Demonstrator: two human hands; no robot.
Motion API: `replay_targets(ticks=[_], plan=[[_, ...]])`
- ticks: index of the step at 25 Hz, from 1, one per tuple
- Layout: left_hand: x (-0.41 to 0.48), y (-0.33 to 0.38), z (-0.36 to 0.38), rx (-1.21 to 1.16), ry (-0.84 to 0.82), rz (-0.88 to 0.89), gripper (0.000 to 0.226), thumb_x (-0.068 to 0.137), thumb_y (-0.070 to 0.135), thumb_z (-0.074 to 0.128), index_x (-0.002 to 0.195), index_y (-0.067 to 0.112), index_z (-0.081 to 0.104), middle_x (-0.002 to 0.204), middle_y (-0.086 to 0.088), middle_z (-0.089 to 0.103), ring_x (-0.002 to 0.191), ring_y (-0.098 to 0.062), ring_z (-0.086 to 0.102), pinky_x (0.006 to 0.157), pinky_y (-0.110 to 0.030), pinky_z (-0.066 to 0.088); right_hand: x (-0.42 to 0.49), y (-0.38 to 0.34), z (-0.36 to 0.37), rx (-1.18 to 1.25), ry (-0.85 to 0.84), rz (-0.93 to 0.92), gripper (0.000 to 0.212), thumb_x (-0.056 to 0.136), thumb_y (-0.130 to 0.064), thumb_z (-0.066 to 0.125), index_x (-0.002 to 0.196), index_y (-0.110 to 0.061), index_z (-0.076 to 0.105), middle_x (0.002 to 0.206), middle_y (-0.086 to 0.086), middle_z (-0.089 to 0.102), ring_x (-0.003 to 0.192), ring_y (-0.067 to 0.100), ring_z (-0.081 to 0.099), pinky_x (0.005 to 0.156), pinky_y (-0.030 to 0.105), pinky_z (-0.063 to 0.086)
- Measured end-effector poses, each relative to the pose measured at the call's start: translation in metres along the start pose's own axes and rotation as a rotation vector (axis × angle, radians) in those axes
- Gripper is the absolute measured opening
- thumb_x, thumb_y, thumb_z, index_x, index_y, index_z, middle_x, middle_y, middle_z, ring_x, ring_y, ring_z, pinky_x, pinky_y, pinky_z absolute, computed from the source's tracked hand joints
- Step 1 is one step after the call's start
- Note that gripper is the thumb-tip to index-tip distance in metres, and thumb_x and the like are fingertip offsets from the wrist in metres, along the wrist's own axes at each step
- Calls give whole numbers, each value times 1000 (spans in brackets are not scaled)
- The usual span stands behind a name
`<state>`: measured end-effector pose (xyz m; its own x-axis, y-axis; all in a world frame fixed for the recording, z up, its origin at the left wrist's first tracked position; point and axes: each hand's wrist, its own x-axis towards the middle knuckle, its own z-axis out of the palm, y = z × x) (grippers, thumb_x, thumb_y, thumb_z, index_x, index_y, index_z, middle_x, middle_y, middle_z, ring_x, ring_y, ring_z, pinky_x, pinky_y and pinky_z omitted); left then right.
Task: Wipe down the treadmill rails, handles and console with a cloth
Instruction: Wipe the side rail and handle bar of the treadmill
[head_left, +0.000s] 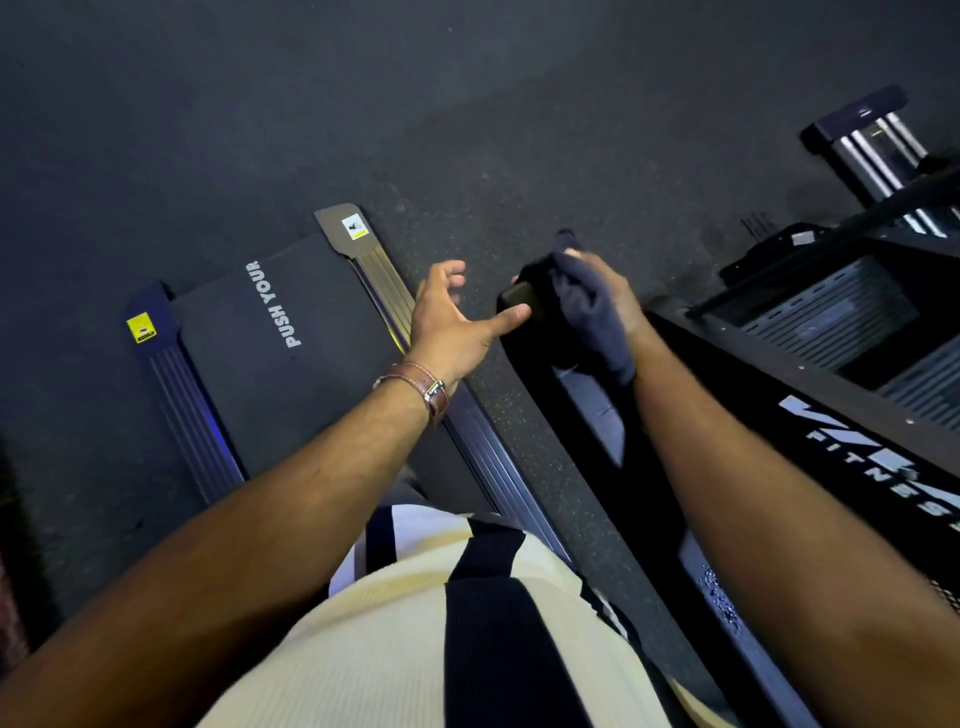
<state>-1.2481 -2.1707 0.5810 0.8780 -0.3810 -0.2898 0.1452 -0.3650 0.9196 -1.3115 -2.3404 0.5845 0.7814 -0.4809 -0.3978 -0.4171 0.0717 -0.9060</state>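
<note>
A black treadmill handrail (582, 415) runs from the lower right up to its end cap near the middle. My right hand (602, 291) grips a dark cloth (587, 306) wrapped over the rail's end. My left hand (452, 317) hovers just left of it with fingers spread, and its thumb touches the end cap (519, 301). Below lies the treadmill belt (291, 353) printed "PUSH YOUR", flanked by a right side rail (379, 270) and a left side rail (182, 395).
A second black machine (841, 374) with white lettering and grey slats stands close on the right. Chrome tubes of other equipment (878, 150) sit at the far right. Dark rubber floor (363, 104) surrounds the treadmill. My striped shirt fills the bottom.
</note>
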Motion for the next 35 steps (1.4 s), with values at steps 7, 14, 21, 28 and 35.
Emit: replay_targets(ticks=[7, 14, 21, 28, 35], plan=[[11, 9, 2, -74, 22, -106, 23, 76, 22, 66, 98, 19, 61, 92, 2, 59, 81, -12, 52, 67, -23, 46, 7, -51, 18, -478, -235, -60, 27, 82, -35, 70, 78, -9, 68, 73, 0, 59, 69, 5, 49, 62, 26, 38], [-10, 6, 4, -207, -330, 10, 36, 86, -12, 54, 104, 14, 69, 89, 4, 72, 83, -7, 64, 79, -24, 52, -87, -13, 35, -858, 217, -387, 38, 92, -41, 57, 126, -22, 59, 134, -2, 59, 120, 20, 56, 97, 33, 43], [-7, 22, -5, -364, -357, -152, 31, 92, 4, 41, 83, 10, 70, 75, 1, 72, 70, -9, 66, 70, -25, 51, -101, 7, 68, -1288, 365, -400, 49, 94, -25, 43, 135, 0, 49, 135, 25, 52, 116, 43, 55, 96, 47, 45], [18, 12, -5, 180, -396, 118, 25, 89, 39, 59, 87, 20, 76, 78, 9, 71, 72, -4, 57, 78, -37, 54, -96, -14, 65, -1137, 483, -94, 44, 89, -48, 50, 113, -12, 56, 108, 11, 65, 95, 32, 63, 73, 39, 48], [31, 42, -8, 505, -550, 443, 25, 90, 10, 59, 112, 9, 69, 108, -10, 71, 102, -24, 64, 90, -31, 47, -123, -16, 15, -831, 387, 345, 55, 89, -68, 44, 107, -20, 66, 104, 7, 68, 99, 32, 64, 76, 35, 47]])
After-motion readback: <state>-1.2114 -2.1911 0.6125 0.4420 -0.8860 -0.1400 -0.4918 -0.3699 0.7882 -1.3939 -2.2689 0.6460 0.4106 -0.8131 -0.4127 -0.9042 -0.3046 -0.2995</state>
